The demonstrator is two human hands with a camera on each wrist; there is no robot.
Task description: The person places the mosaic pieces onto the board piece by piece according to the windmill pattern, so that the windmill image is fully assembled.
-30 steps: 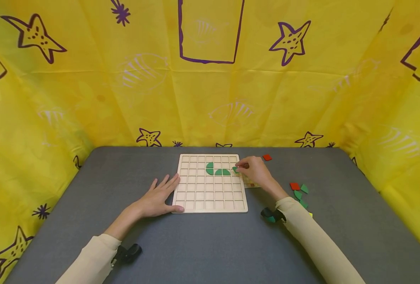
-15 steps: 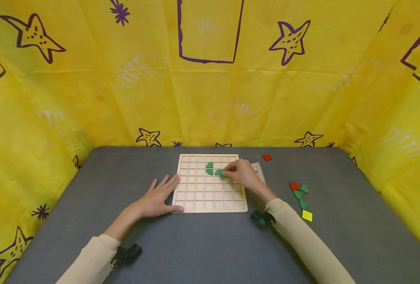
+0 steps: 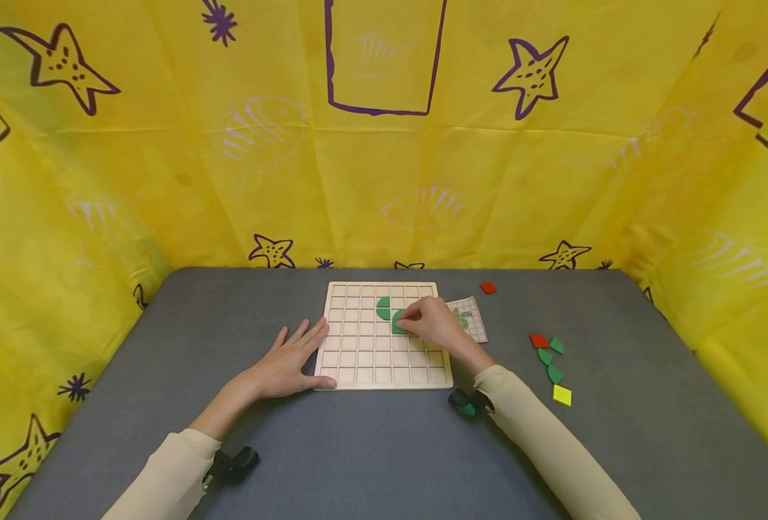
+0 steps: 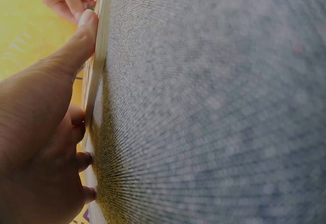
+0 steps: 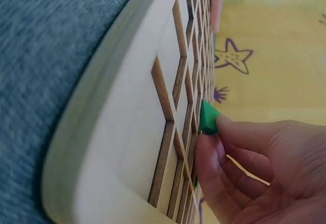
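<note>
Over board (image 3: 366, 359), right grip (image 3: 432, 320), pinching green tile (image 5: 208, 118)

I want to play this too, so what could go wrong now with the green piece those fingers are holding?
The green piece is pinched by the fingertips of the right hand, so it might slip or land turned the wrong way. That hand is close to the green pieces on the board, so it could nudge one. The left hand touches the edge of the board; a push might slide it.
</note>
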